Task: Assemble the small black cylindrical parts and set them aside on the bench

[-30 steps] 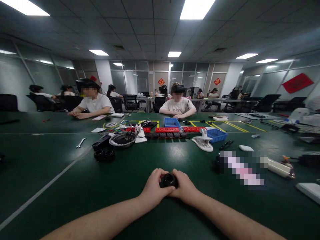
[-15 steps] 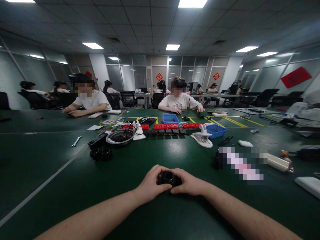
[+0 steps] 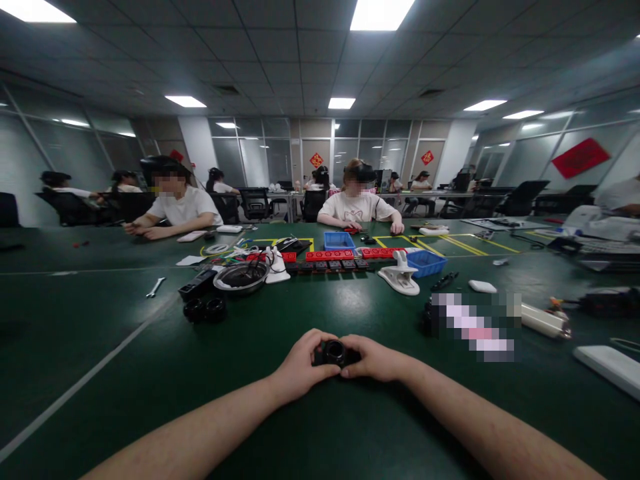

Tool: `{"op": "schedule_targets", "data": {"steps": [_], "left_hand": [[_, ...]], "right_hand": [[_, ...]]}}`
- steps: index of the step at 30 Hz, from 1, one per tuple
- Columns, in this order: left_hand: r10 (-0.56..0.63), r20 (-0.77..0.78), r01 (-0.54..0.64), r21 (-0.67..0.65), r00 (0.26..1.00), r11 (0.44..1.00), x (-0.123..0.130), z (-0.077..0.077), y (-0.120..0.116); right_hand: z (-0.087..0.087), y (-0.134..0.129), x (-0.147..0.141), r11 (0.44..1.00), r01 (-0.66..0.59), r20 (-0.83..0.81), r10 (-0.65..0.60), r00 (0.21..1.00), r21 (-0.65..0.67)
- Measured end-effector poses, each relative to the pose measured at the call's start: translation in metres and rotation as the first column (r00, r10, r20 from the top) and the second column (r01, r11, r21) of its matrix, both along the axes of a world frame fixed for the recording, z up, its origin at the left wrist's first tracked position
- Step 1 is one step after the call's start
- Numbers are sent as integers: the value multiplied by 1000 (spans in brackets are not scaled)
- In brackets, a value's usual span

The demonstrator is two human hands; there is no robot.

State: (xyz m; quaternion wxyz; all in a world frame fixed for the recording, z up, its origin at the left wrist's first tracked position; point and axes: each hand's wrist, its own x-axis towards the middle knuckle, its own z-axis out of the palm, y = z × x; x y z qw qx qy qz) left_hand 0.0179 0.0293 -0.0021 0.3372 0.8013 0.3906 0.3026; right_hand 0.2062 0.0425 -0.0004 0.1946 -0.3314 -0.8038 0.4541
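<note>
Head view: L hand curled partway, thumb in front, fingers round the near-left side of a small black ring-shaped part; R hand also half curled, at the part's right side, index fingertip along its far edge, thumb tip low by the L thumb; both hands have hold of it betw. them, neither fully closed; grip force can't be told. Part is approx. mid-pic, round opening facing up & toward the camera, just over or on the green table; can't tell if it touches.

Fwd & left of hands: two black round parts side by side; just behind, a black block, then a metal bowl w/ dark cord in it; white stand right beside the bowl; wrench farther left, near a grey line on the tabletop.

Mid-table: red strips in a row, black strip just in front; blue tray behind them; 2nd blue bin at the row's right end, white clamp next to it.

Right side: small white case; pale cylinder lying on its side; blurred patch nearer the R hand, contents unreadable.

Across table: co-worker seated opp., forearms on tabletop; another person seated to the left.
</note>
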Motion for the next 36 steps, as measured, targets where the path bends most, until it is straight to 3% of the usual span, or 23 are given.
{"op": "schedule_targets", "data": {"steps": [7, 10, 12, 14, 18, 20, 22, 25, 28, 31, 36], "left_hand": [[-11, -13, 11, -20, 1000, 1000, 0, 0, -1], [32, -5, -32, -22, 999, 999, 2, -1, -4], [102, 1, -102, -17, 995, 995, 5, -3, -7], [184, 2, -184, -2, 983, 983, 7, -6, -8], [230, 8, -230, 30, 973, 973, 8, -8, -7], [192, 16, -192, 37, 981, 981, 6, -9, -3], [137, 19, -138, 37, 990, 990, 4, -9, 0], [67, 13, -67, 22, 998, 998, 2, -9, 4], [22, 12, -22, 14, 1000, 1000, 1, -8, 4], [1, 16, -1, 11, 1000, 1000, 1, -7, 3], [-7, 4, 6, 7, 1000, 1000, 1, -6, 2]], "right_hand": [[-6, 1, 0, 999, 35, 0, -35, 999, 18], [-10, -1, -4, 985, 139, 83, -148, 985, 104], [-13, -3, -10, 944, 238, 169, -279, 945, 227], [-16, -7, -17, 870, 313, 228, -416, 880, 382], [-19, -13, -26, 756, 333, 270, -549, 791, 564], [-17, -14, -25, 767, 302, 239, -504, 830, 565], [-13, -11, -20, 824, 234, 187, -375, 908, 517], [-6, -5, -9, 917, 98, 149, -167, 975, 387], [-2, 1, -1, 972, 26, 121, -55, 991, 232], [0, 4, 3, 992, -6, 69, -3, 998, 124], [1, 4, 4, 996, -13, 54, 8, 998, 93]]}}
